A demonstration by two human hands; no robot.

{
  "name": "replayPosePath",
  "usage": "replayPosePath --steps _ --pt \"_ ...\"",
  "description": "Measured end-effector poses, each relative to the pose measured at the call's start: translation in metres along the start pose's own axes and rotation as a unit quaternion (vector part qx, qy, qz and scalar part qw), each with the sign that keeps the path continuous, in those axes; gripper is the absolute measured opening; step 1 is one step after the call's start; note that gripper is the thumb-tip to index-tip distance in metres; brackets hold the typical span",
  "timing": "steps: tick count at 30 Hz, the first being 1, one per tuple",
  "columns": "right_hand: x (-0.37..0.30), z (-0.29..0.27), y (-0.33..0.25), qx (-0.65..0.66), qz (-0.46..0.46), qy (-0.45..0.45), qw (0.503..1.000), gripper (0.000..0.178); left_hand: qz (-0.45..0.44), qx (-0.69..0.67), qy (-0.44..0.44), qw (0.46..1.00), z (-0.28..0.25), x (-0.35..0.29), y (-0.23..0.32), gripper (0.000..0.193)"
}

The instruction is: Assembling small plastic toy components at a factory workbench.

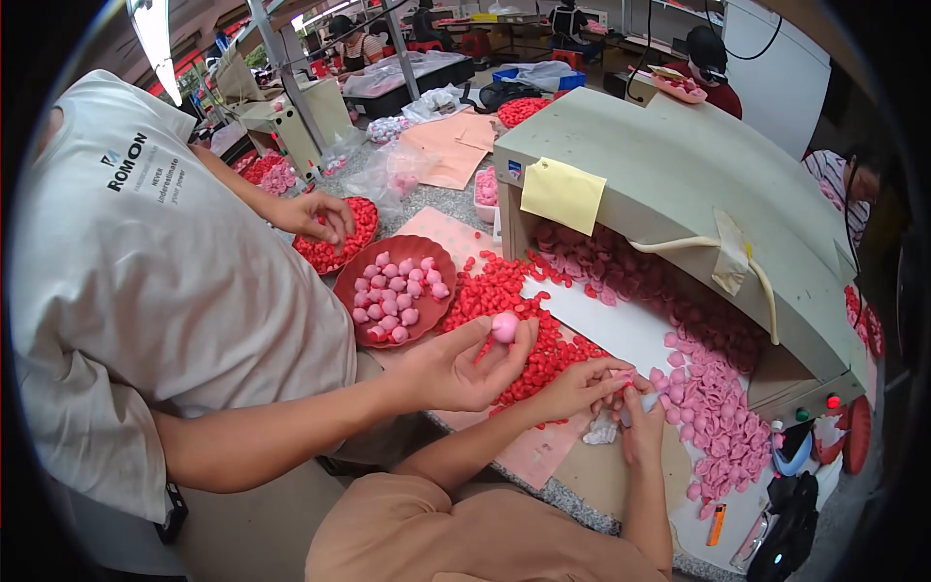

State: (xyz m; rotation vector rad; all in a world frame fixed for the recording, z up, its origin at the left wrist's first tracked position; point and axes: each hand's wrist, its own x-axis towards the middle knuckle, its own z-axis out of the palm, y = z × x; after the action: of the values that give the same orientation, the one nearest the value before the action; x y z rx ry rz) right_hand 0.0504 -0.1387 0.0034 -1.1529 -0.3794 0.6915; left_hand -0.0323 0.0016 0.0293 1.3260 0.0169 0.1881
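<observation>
My left hand point(587, 386) is closed in a pinch on a small pink piece point(626, 376), whose exact kind I cannot make out. Close against it, my right hand point(642, 427) has its fingers closed on the same piece, with something pale around the fingertips. To the left, a co-worker's hand point(461, 367) holds up a round pink ball point(504, 327). Loose small red pieces point(529, 364) are heaped beyond my hands. On my right lies a pile of soft pink hollow pieces point(722, 427).
A red dish point(346, 281) holds pink-and-red balls; the co-worker's other hand reaches over another dish of red pieces point(364, 238). A grey-green machine hood point(669, 175) arches over the far right. An orange lighter point(716, 525) and a black object point(790, 529) lie near right.
</observation>
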Motion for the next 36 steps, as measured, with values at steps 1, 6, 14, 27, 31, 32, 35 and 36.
replayPosePath --steps 1,6,14,27,31,32,35,36 --pt "-0.001 0.003 -0.002 -0.037 -0.005 0.024 0.999 0.025 -0.018 0.0 0.021 1.0 -0.005 -0.003 0.003 0.035" --pt "-0.005 0.005 -0.01 -0.102 -0.058 0.056 0.992 0.023 -0.017 0.034 0.161 0.986 -0.027 0.002 -0.017 0.035" --pt "0.011 0.073 -0.074 -0.178 -0.129 -0.149 0.964 0.028 0.059 0.427 0.232 0.872 -0.053 -0.018 -0.003 0.037" --pt "0.049 0.171 -0.134 -0.404 -0.068 -0.463 0.786 0.036 0.315 0.944 -0.076 -0.062 -0.056 -0.103 0.153 0.03" --pt "0.04 0.186 -0.141 -0.483 -0.026 -0.421 0.767 0.039 0.275 0.955 -0.084 0.078 -0.057 -0.108 0.146 0.029" --pt "0.038 0.186 -0.137 -0.487 -0.026 -0.419 0.766 0.039 0.279 0.954 -0.08 0.078 -0.06 -0.109 0.148 0.029" --pt "0.027 0.17 -0.127 -0.364 -0.049 -0.356 0.859 0.033 0.343 0.928 -0.133 -0.063 -0.063 -0.1 0.156 0.032" --pt "0.022 0.161 -0.125 -0.369 -0.053 -0.345 0.862 0.033 0.357 0.922 -0.115 -0.095 -0.058 -0.095 0.159 0.034"
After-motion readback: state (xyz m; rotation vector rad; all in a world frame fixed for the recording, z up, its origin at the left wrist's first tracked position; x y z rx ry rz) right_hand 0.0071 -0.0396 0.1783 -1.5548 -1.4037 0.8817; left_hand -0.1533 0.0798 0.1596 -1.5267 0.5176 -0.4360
